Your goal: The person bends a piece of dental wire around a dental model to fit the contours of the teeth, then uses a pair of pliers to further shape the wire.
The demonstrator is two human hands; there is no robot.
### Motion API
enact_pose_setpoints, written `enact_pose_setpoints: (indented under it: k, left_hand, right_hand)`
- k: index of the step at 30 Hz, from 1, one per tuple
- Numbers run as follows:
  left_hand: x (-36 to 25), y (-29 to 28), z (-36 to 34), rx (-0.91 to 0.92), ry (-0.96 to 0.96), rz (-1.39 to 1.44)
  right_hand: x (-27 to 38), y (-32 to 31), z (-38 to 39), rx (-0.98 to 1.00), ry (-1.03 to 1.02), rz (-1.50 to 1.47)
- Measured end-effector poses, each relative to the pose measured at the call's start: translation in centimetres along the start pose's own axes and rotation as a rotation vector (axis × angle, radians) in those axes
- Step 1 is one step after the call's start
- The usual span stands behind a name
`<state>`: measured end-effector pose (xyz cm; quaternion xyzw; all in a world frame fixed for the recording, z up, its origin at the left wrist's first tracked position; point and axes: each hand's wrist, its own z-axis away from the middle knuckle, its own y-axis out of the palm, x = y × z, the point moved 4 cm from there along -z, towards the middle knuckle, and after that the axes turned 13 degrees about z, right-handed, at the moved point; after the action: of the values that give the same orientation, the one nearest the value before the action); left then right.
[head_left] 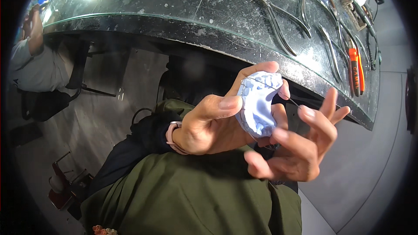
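Observation:
My left hand is closed round a pale blue-white dental cast, thumb on its near side and fingers behind and around it. The row of teeth curves along the cast's edge. A thin metal wire lies across the top teeth and runs off to the right, its end close to a fingertip of my right hand. That hand is beside the cast with fingers spread and thumb apart. One fingertip is near or against the cast's lower right edge; whether it touches is unclear.
A dark, scuffed workbench with a glass top spans the far side. On its right lie metal pliers, orange-and-black handled pliers and other tools. Another person sits at the far left. A small stool stands on the floor.

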<state>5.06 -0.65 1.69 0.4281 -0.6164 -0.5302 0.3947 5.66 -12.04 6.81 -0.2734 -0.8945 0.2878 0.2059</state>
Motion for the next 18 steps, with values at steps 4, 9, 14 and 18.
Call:
enact_pose_setpoints:
  k: [4, 9, 14, 18]
  left_hand:
    - [-0.3, -0.2, 0.4, 0.074, 0.048, 0.022]
    - [-0.5, -0.2, 0.3, -0.016, 0.103, -0.059]
    - [-0.5, -0.1, 0.3, 0.023, 0.163, -0.113]
    - [-0.8, 0.7, 0.5, -0.073, 0.206, -0.342]
  right_hand:
    - [0.9, 1.1, -0.4, 0.020, 0.016, -0.038]
    - [0.6, 1.6, -0.6, 0.053, 0.063, -0.086]
    - [0.4, 1.3, -1.0, 0.119, 0.037, -0.150]
    - [-0.7, 0.4, -0.4, 0.018, 0.016, -0.170]
